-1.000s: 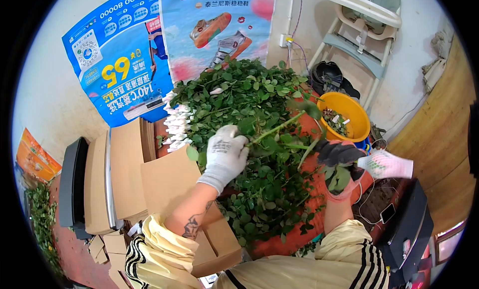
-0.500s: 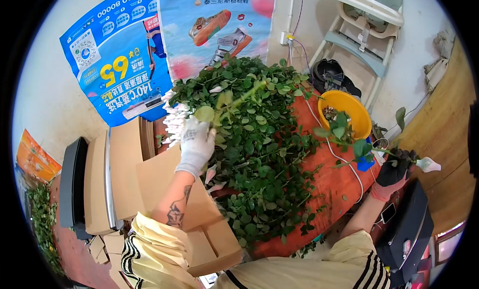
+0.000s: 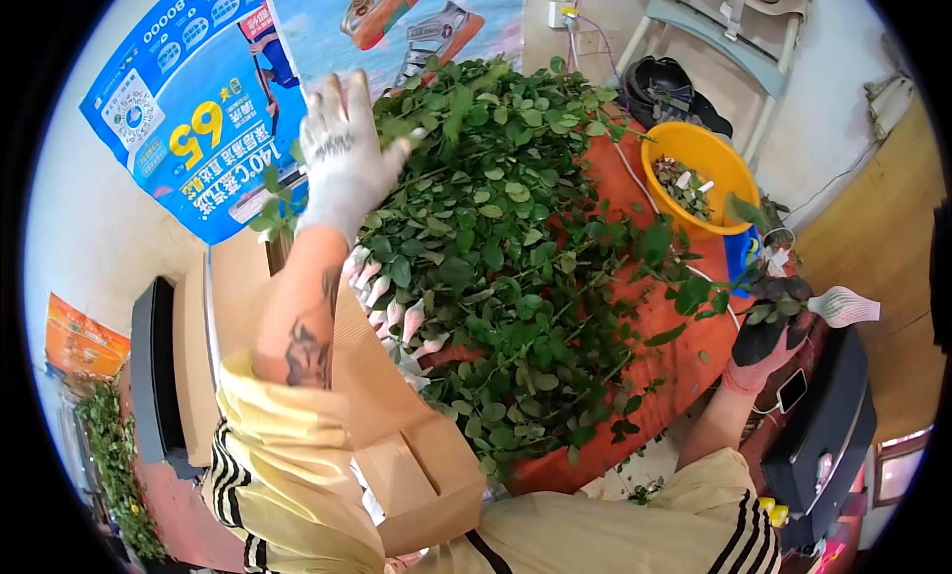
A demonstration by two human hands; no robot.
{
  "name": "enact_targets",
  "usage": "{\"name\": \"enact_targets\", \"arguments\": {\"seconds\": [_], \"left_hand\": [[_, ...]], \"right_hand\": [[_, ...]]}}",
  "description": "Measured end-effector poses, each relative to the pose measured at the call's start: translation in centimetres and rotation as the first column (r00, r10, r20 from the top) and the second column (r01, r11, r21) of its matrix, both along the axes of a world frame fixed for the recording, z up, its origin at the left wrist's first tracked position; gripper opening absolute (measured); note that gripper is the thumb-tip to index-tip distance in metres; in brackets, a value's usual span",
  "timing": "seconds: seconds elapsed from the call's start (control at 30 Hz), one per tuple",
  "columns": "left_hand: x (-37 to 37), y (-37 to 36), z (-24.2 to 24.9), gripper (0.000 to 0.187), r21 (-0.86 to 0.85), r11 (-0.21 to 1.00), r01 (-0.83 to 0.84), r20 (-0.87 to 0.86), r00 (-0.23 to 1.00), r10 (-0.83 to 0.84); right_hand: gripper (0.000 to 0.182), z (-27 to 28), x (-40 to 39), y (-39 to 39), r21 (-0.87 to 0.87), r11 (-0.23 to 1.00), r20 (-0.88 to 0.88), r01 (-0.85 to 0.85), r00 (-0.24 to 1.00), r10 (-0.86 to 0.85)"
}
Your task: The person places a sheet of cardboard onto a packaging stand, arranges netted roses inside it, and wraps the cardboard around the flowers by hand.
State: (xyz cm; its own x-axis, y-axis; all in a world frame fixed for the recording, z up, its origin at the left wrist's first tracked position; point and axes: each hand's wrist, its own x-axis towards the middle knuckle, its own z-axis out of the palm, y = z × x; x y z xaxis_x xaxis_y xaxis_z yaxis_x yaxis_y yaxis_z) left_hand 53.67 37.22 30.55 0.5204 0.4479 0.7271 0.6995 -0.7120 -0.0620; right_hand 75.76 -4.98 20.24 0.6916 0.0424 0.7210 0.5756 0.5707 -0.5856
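Note:
My left hand (image 3: pixel 345 163), in a white glove, is raised over the left edge of a big heap of leafy rose stems (image 3: pixel 496 247). Its fingers are stretched out and apart, with nothing seen in them. At right, my right hand (image 3: pixel 769 331), in a black and pink glove, is closed round a rose stem (image 3: pixel 684 282). That rose's pale bud (image 3: pixel 845 306), wrapped in a white net sleeve, points right past the hand, while its leaves reach left over the table. More netted buds (image 3: pixel 412 319) stick out along the heap's left side.
The heap lies on a red-topped table (image 3: pixel 659 361). A yellow bucket (image 3: pixel 702 177) with plant scraps stands at the back right, near a dark helmet (image 3: pixel 662 86). Cardboard boxes (image 3: pixel 382 386) are on the left. A phone (image 3: pixel 791 391) lies by a black case (image 3: pixel 823 425) at right.
My left hand has gone up and away from me, its fingers now spread. My right hand still grips the rose stem, and the view has shifted.

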Motion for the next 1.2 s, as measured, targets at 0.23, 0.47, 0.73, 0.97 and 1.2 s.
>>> {"name": "enact_targets", "arguments": {"seconds": [0.23,0.47,0.73,0.97,1.2], "left_hand": [[-8.9,-0.8,-9.4,0.042,-0.629,0.76,0.162,-0.547,0.602,-0.581],[-13.0,-3.8,-16.8,0.037,-0.942,0.333,0.031,-0.249,0.602,-0.759],[-12.9,-5.4,-19.6,0.04,-0.978,0.165,-0.128,-0.209,0.599,-0.773],[-11.4,-3.5,-21.8,0.059,-0.996,0.024,-0.088,-0.081,0.737,-0.671],[-8.8,-5.0,-19.4,0.048,-0.776,0.567,-0.277,-0.608,0.568,-0.555]], "right_hand": [[0.047,-0.1,-2.1,6.0,-0.689,0.645,0.43,0.331,0.903,-0.004],[0.04,-3.9,-6.8,22.0,-0.762,0.296,0.574,0.576,0.39,0.72],[0.021,-13.2,-9.3,29.0,-0.724,-0.105,0.292,0.681,0.442,0.848],[0.021,-5.9,-6.2,29.0,-0.71,-0.029,0.427,0.703,0.464,0.776],[0.027,-3.6,-3.0,29.1,-0.774,-0.011,0.461,0.633,0.577,0.674]]}}
